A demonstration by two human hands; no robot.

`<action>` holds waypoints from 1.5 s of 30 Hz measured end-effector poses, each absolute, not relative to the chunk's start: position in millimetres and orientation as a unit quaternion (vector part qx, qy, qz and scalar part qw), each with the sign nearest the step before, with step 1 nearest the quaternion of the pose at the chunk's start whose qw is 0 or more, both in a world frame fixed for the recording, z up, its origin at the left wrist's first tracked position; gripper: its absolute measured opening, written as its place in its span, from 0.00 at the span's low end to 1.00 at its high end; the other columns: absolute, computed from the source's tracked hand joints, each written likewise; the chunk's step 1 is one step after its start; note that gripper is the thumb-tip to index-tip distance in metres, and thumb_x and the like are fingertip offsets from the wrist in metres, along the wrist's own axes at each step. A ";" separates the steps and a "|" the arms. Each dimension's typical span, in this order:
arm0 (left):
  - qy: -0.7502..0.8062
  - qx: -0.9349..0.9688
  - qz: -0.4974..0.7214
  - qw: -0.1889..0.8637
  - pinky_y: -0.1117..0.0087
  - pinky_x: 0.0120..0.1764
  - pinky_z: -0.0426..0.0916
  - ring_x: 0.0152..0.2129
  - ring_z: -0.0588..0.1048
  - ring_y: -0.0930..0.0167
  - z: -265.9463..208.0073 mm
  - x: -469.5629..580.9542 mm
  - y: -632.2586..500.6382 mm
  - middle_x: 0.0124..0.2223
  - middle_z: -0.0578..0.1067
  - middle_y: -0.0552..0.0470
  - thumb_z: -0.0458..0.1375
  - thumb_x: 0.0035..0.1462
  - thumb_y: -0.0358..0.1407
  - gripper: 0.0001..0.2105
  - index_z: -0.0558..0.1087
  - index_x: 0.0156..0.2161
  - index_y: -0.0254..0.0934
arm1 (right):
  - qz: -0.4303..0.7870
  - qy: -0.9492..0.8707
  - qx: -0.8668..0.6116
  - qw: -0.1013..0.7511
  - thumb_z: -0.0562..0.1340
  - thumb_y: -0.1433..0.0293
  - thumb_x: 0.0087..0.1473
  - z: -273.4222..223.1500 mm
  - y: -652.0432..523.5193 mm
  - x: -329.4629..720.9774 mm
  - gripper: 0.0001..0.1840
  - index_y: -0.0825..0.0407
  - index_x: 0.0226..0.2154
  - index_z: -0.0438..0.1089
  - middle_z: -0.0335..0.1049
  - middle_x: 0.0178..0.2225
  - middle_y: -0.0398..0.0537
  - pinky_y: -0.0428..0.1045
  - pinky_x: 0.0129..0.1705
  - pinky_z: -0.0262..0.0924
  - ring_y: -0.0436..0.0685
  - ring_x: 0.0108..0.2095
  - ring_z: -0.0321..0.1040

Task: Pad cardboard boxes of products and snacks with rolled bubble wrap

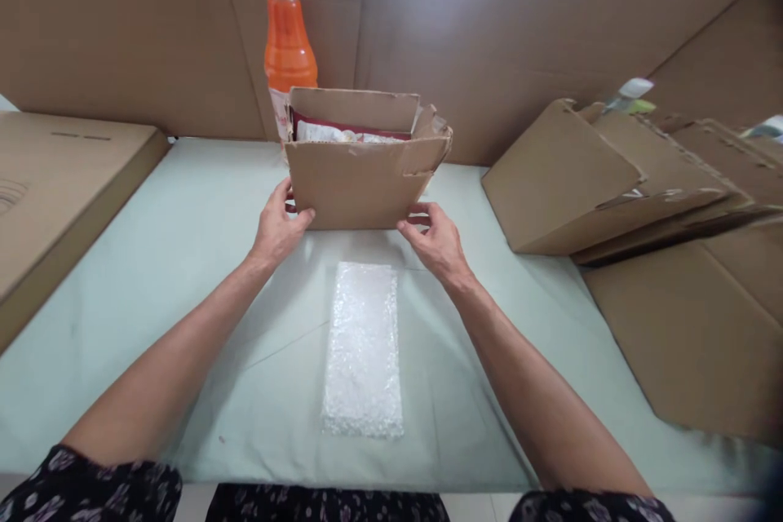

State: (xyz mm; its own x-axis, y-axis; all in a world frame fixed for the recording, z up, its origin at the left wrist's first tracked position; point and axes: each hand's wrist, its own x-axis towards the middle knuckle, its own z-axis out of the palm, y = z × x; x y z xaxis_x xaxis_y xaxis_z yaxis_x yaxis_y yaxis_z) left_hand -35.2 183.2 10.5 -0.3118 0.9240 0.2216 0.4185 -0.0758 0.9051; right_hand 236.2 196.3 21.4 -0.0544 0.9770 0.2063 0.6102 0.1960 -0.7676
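Both my hands on the small open box, mid-table

Largest first: pale green table (152, 277) under my arms; flat cardboard sheets (691, 326) + folded cartons well off to the right of my right hand; another flat carton (55, 179) far left of my left hand. Cardboard box (364, 167) sits between my hands, flaps up, w/ red-and-white packets inside. Bubble-wrap strip (363, 347) lies flat just below, between my forearms, not touching the box. Orange bottle (286, 41) upright behind the box's left corner. Left hand (278, 228) grips the box's lower left corner, right hand (435, 243) grips the lower right corner, fingers curled on it
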 end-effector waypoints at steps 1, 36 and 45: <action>0.644 0.525 0.505 0.232 0.60 0.45 0.73 0.43 0.75 0.65 9.7 -35.2 177.2 0.54 0.73 0.43 0.61 0.50 0.35 0.31 0.65 0.61 0.38 | 0.231 -0.697 -0.572 0.366 0.63 0.62 0.53 21.6 188.9 238.1 0.19 0.52 0.47 0.68 0.73 0.52 0.57 0.58 0.43 0.69 0.63 0.47 0.74; 0.608 0.653 0.274 0.360 0.68 0.34 0.71 0.28 0.75 0.70 1.3 12.8 -0.8 0.33 0.78 0.52 0.53 0.64 0.40 0.19 0.72 0.57 0.35 | 0.210 -0.777 -0.456 0.380 0.60 0.74 0.62 3.8 5.5 246.0 0.15 0.50 0.51 0.68 0.76 0.43 0.50 0.51 0.41 0.68 0.56 0.41 0.74; 0.580 0.716 0.311 0.234 0.68 0.35 0.72 0.29 0.75 0.70 -4.3 14.0 6.7 0.36 0.76 0.51 0.57 0.63 0.35 0.17 0.71 0.56 0.34 | 0.047 -0.921 -0.318 0.221 0.56 0.77 0.64 -3.9 18.1 229.7 0.13 0.55 0.48 0.71 0.76 0.50 0.55 0.57 0.48 0.61 0.62 0.50 0.70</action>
State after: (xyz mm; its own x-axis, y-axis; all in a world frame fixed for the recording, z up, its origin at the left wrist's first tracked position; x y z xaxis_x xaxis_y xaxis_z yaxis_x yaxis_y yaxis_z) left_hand 14.0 6.7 -4.3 0.1346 0.9756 0.1733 0.6844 -0.2180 0.6958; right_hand 229.7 18.1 -3.9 -0.7001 0.6059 0.3778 0.5644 0.7937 -0.2271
